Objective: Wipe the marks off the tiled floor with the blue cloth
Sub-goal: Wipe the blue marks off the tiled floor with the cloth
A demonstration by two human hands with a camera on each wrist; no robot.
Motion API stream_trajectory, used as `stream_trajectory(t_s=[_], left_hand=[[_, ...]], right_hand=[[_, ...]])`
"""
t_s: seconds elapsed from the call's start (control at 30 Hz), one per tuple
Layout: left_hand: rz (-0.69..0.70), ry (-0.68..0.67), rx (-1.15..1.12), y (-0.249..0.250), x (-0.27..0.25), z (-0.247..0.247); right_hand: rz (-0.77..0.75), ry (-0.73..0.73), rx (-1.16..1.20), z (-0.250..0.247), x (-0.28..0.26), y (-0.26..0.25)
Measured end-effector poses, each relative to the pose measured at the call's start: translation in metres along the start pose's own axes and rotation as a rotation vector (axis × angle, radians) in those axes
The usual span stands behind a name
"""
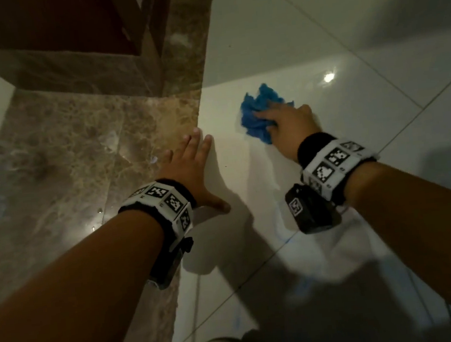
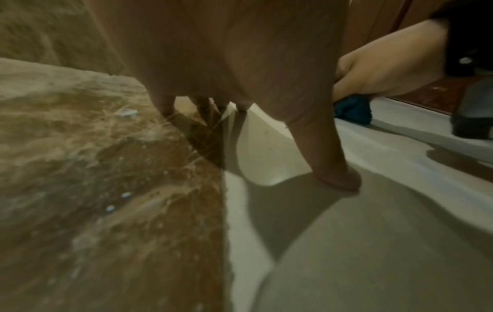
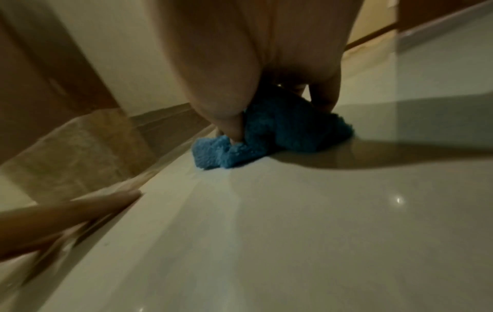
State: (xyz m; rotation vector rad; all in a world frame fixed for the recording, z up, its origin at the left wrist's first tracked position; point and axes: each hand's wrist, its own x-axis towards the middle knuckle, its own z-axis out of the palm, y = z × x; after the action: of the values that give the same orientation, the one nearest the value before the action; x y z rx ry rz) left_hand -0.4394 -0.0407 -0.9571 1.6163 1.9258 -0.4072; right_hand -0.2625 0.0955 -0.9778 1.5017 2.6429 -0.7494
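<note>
The right hand point(image 1: 289, 125) presses down on a crumpled blue fleecy cloth point(image 1: 260, 117), its fingers curled into the bunched fabric and its thumb dug into the pile, as the right wrist view shows. The left hand point(image 1: 191, 171) lies flat with fingers straight and spread, holding nothing, braced across the seam where the glossy white tiled floor point(image 1: 364, 95) meets a brown marbled stone strip point(image 1: 78, 158). The cloth sits on the white tile just ahead of the right hand, to the right of the left fingertips and apart from them. Faint blue marks point(image 1: 284, 238) lie on the tile nearer the person, beneath the right wrist, with another smear lower down by a grout line. So the remaining marks seem to lie behind the cloth, and a pull back toward the body by the right hand would likely reach them.
</note>
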Motion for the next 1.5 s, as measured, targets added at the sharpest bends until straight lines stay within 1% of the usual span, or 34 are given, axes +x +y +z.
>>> stream_trajectory(t_s=[0.03, 0.07, 0.17, 0.23, 0.27, 0.3, 0.33, 0.37, 0.47, 0.53, 0.6, 0.67, 0.73, 0.8, 0.87, 0.97, 1.0, 1.07, 1.13, 1.23, 1.27, 1.3, 1.33, 1.4, 1.47, 1.5], left_hand=[[-0.003, 0.010, -0.005, 0.000, 0.000, 0.001], [-0.005, 0.019, -0.002, 0.001, 0.000, 0.001], [-0.015, 0.021, 0.016, 0.004, 0.001, -0.001], [-0.025, 0.016, -0.014, 0.005, 0.002, -0.003], [-0.026, 0.022, -0.054, 0.005, 0.002, -0.005], [-0.021, 0.036, -0.120, 0.007, 0.003, -0.008], [-0.002, 0.056, -0.203, 0.010, 0.003, -0.011], [0.034, 0.076, -0.282, 0.015, 0.003, -0.016], [0.186, 0.097, -0.397, 0.037, -0.002, -0.029], [0.256, 0.128, -0.459, 0.050, -0.004, -0.034], [0.262, 0.230, -0.553, 0.056, -0.003, -0.037], [0.254, 0.354, -0.576, 0.056, -0.001, -0.040], [0.250, 0.399, -0.621, 0.055, -0.002, -0.042], [0.236, 0.393, -0.647, 0.054, -0.004, -0.044], [0.202, 0.385, -0.609, 0.052, -0.006, -0.045], [0.153, 0.331, -0.582, 0.048, -0.007, -0.041], [0.170, 0.328, -0.597, 0.048, -0.008, -0.040], [0.257, 0.353, -0.628, 0.051, -0.008, -0.039], [0.320, 0.360, -0.755, 0.060, -0.009, -0.043], [0.319, 0.296, -1.111, 0.074, -0.013, -0.051], [0.321, 0.283, -1.156, 0.075, -0.012, -0.052], [0.320, 0.289, -1.113, 0.076, -0.012, -0.053], [0.323, 0.312, -1.004, 0.075, -0.011, -0.052], [0.309, 0.384, -0.777, 0.074, -0.010, -0.052], [0.287, 0.432, -0.706, 0.071, -0.008, -0.052], [0.274, 0.439, -0.702, 0.070, -0.008, -0.053]], right_hand=[[-0.026, -0.014, 0.002, 0.005, -0.005, -0.006], [-0.089, -0.050, 0.009, 0.011, -0.017, -0.014], [-0.327, -0.130, -0.049, 0.023, -0.062, -0.026], [-0.381, -0.169, -0.056, 0.020, -0.075, -0.016], [-0.395, -0.196, -0.006, 0.016, -0.077, -0.009], [-0.408, -0.219, 0.094, 0.011, -0.077, -0.002], [-0.391, -0.233, 0.218, 0.005, -0.076, 0.002], [-0.337, -0.217, 0.326, -0.002, -0.075, 0.005], [-0.150, -0.069, 0.543, -0.026, -0.075, 0.008], [-0.091, -0.024, 0.648, -0.041, -0.075, 0.008], [-0.079, -0.035, 0.676, -0.055, -0.074, 0.008], [-0.066, -0.032, 0.683, -0.064, -0.073, 0.009], [-0.065, 0.000, 0.711, -0.071, -0.074, 0.009], [-0.064, 0.073, 0.694, -0.078, -0.075, 0.009], [-0.033, 0.132, 0.707, -0.084, -0.076, 0.009], [-0.003, 0.147, 0.767, -0.092, -0.077, 0.007], [-0.005, 0.136, 0.785, -0.093, -0.078, 0.005], [-0.016, 0.109, 0.809, -0.094, -0.078, 0.002], [-0.025, 0.083, 0.851, -0.096, -0.077, 0.000], [-0.056, 0.036, 0.894, -0.101, -0.074, -0.005], [-0.069, 0.024, 0.889, -0.103, -0.074, -0.006], [-0.082, 0.013, 0.873, -0.104, -0.074, -0.007], [-0.094, 0.013, 0.844, -0.104, -0.075, -0.007], [-0.110, 0.060, 0.749, -0.104, -0.075, -0.007], [-0.130, 0.108, 0.675, -0.103, -0.077, -0.006], [-0.148, 0.104, 0.647, -0.103, -0.079, -0.005]])
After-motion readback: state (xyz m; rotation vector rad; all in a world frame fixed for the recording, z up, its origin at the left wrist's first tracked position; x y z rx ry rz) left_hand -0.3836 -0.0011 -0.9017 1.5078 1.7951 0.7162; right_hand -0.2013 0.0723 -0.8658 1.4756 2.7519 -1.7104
